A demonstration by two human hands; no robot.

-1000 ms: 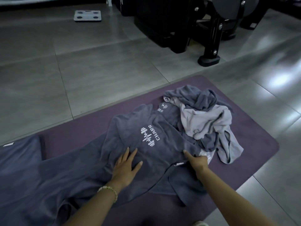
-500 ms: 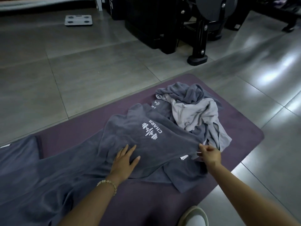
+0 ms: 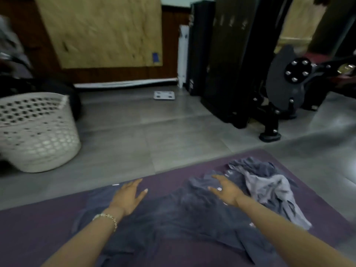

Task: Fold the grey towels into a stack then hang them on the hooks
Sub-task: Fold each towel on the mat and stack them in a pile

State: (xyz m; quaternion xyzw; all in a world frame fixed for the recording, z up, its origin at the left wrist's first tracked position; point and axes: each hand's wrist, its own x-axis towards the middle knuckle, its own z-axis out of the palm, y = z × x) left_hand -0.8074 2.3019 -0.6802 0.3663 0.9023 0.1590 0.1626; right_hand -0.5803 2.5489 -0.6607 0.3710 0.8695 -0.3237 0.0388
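A dark grey towel [image 3: 185,214] lies spread and rumpled on a purple mat [image 3: 38,228]. My left hand [image 3: 129,195], with a bead bracelet on its wrist, lies flat with straight fingers at the towel's far left edge. My right hand [image 3: 225,187] reaches out flat, fingers spread, over the towel's far right part. To the right sits a crumpled heap of grey towels [image 3: 269,184], some dark and some light. The picture is blurred. No hooks are in sight.
A white perforated laundry basket [image 3: 36,132] stands on the tiled floor at the left. A white bathroom scale [image 3: 164,95] lies near the back wall. Black gym equipment [image 3: 269,83] stands behind the mat at the right. A plywood board [image 3: 100,29] leans on the wall.
The view has tilted up, bringing the basket and wall into sight. My right hand let go of the towel's edge and moved forward, now flat. My left hand slid further from me.
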